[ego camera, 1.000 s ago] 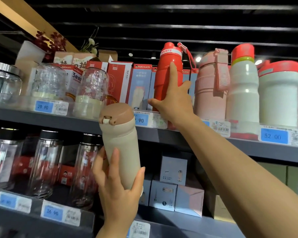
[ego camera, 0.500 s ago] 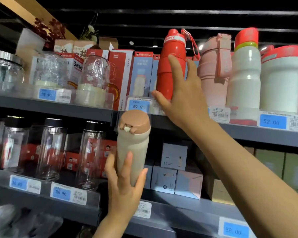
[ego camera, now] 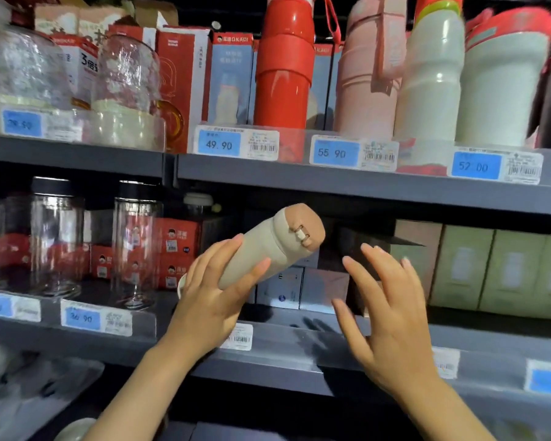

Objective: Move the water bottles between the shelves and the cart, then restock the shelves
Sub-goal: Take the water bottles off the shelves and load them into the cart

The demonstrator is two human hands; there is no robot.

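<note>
My left hand (ego camera: 210,300) grips a beige bottle (ego camera: 268,246) with a tan lid, tilted so the lid points up and right, in front of the middle shelf (ego camera: 299,348). My right hand (ego camera: 392,316) hovers just right of it, fingers spread, holding nothing. On the upper shelf (ego camera: 331,183) stand a red bottle (ego camera: 283,68), a pink bottle (ego camera: 369,74), a white bottle with a red cap (ego camera: 430,81) and a wide white flask (ego camera: 503,90).
Glass bottles (ego camera: 134,246) with black lids and red boxes (ego camera: 175,246) fill the middle shelf's left side. Pale green boxes (ego camera: 487,268) stand at its right, small grey boxes (ego camera: 280,288) behind the beige bottle. Glass jars (ego camera: 128,78) and cartons sit upper left. Price tags (ego camera: 220,143) line the shelf edges.
My right hand has let go of the red bottle on the upper shelf and dropped beside the beige bottle. My left hand has tilted the beige bottle over to the right.
</note>
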